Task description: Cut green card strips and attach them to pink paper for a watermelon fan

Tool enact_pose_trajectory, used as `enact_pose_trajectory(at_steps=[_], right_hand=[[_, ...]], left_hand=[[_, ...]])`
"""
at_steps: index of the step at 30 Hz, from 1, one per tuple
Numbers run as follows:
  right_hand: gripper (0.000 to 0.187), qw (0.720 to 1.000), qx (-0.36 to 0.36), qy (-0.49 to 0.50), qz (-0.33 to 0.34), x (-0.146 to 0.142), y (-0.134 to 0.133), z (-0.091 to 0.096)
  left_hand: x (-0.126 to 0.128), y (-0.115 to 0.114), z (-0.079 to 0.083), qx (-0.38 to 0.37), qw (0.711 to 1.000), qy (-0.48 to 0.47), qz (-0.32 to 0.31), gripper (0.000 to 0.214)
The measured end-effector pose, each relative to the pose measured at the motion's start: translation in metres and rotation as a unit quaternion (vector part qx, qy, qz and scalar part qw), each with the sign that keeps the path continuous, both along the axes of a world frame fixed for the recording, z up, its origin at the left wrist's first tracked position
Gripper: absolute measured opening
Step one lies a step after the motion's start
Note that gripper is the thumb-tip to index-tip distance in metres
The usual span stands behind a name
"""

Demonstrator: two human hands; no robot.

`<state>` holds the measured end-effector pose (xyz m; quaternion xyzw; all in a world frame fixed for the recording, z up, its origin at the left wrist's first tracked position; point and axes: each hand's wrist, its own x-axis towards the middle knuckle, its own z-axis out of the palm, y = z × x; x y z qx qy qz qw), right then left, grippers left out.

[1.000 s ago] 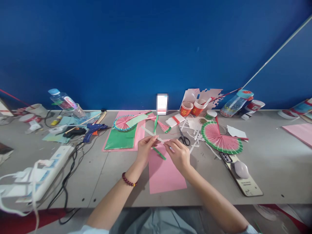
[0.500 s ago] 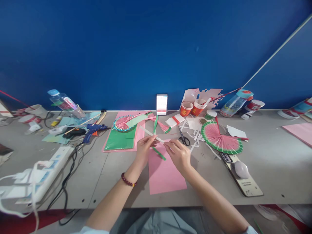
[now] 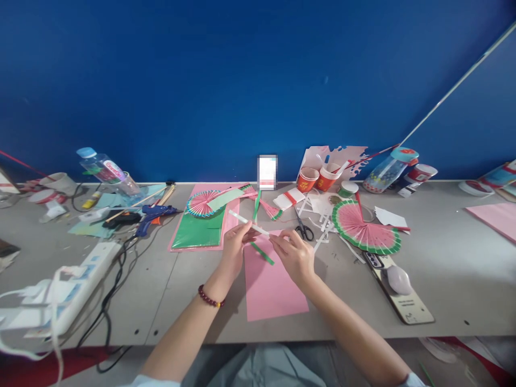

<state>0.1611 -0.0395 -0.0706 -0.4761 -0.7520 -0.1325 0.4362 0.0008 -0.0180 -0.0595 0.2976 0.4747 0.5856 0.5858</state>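
A narrow white strip [image 3: 260, 229] slants between my hands above the desk. My left hand [image 3: 236, 242] pinches it near its middle, and its far left end sticks out past the thumb. At its lower right end, my right hand [image 3: 293, 253] has closed fingertips on it. Below them lies a pink paper sheet [image 3: 276, 295], with a green strip [image 3: 263, 253] across its top left corner. Another green strip [image 3: 257, 206] stands out behind my left hand. I cannot tell what the white strip is made of.
Left are a glue gun [image 3: 155, 215], a power strip [image 3: 86, 282] with cables, and a green paper pack [image 3: 199, 231]. Scissors [image 3: 304, 231] lie behind my right hand near paper cups [image 3: 308, 180]. To the right are a watermelon-patterned folded fan [image 3: 368, 228] and a phone [image 3: 403, 301].
The white strip has turned slightly between my fingers and its left end shows more clearly. My left hand has shifted a little to the left. Both hands keep their hold.
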Motion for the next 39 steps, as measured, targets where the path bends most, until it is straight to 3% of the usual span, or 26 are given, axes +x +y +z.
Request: enact_pose_trajectory(at_steps=[9, 19, 26, 31, 39], right_hand=[[0.019, 1.000, 0.003, -0.006, 0.010, -0.001, -0.001, -0.002], [0.017, 0.999, 0.047, -0.008, -0.021, 0.001, 0.002, 0.001], [0.020, 0.999, 0.035, -0.026, -0.016, 0.001, 0.001, 0.002], [0.022, 0.999, 0.004, -0.034, -0.008, 0.000, -0.001, -0.001], [0.016, 0.999, 0.021, -0.040, -0.004, -0.002, -0.001, -0.003]], left_hand=[[0.000, 0.001, -0.003, 0.013, 1.000, 0.004, 0.017, 0.027], [0.003, 0.000, -0.010, 0.044, 0.997, 0.021, -0.055, 0.038], [0.010, -0.002, -0.020, 0.037, 0.994, 0.066, -0.080, 0.027], [0.012, -0.002, -0.020, 0.026, 0.994, 0.084, -0.068, 0.027], [0.012, -0.004, -0.015, 0.030, 0.996, 0.076, -0.047, 0.025]])
